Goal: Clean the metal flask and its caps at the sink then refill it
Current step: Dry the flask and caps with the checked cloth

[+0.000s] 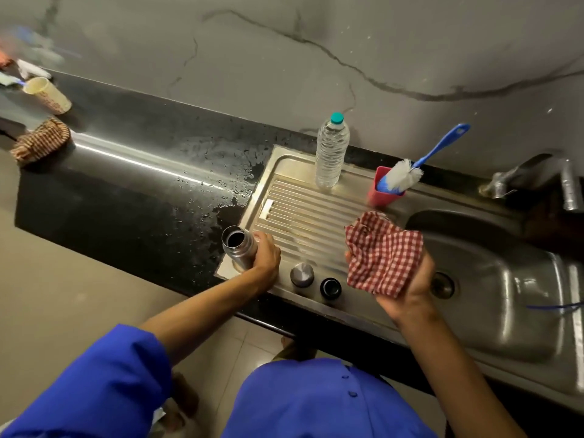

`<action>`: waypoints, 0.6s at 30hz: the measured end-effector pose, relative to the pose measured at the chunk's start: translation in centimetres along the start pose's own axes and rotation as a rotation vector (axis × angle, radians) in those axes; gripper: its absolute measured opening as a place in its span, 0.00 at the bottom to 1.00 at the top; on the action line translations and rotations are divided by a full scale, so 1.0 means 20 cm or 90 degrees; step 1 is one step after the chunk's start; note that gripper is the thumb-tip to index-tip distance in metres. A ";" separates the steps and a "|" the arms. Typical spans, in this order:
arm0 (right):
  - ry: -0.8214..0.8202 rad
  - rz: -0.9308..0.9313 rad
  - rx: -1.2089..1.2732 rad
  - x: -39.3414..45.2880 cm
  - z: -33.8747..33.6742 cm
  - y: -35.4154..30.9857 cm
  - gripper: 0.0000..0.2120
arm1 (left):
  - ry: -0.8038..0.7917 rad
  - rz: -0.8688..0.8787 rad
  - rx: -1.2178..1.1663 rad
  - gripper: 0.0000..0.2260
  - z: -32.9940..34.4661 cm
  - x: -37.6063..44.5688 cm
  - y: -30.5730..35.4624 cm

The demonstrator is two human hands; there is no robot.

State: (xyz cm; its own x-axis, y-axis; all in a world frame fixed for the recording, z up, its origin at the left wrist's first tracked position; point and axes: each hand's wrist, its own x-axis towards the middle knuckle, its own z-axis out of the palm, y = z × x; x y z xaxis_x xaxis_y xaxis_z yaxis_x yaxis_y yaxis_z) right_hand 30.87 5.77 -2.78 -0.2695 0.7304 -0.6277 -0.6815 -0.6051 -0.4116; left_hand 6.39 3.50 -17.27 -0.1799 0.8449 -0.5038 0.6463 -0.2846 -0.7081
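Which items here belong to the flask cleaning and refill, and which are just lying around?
Job: open steel flask gripped by left hand; silver cap; black cap; red checked cloth in right hand; blue-handled bottle brush; clear water bottle.

Lying about: cream cup; striped cloth.

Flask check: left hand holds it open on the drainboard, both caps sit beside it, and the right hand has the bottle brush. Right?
Not quite. The head view shows the right hand holding the checked cloth; the bottle brush stands in the pink cup. The rest is right.
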 end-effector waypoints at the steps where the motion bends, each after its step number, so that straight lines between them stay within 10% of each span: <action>1: 0.005 0.003 0.010 -0.02 -0.01 0.00 0.33 | 0.004 0.040 0.001 0.24 -0.10 -0.05 -0.06; 7: 0.090 0.012 -0.033 -0.05 -0.10 -0.07 0.33 | 0.206 0.240 -0.306 0.20 -0.49 -0.13 0.08; 18: 0.102 0.004 -0.007 -0.26 -0.45 -0.54 0.30 | 0.078 0.295 -0.417 0.20 -0.61 -0.21 0.38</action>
State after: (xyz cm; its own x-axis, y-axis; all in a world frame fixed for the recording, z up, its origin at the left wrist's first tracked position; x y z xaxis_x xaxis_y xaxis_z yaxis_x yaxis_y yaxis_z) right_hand 45.71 5.66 -0.96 -0.1608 0.6668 -0.7277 -0.6727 -0.6136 -0.4135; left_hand 21.04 3.29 -14.44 0.2707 0.7606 -0.5901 0.9451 -0.3267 0.0125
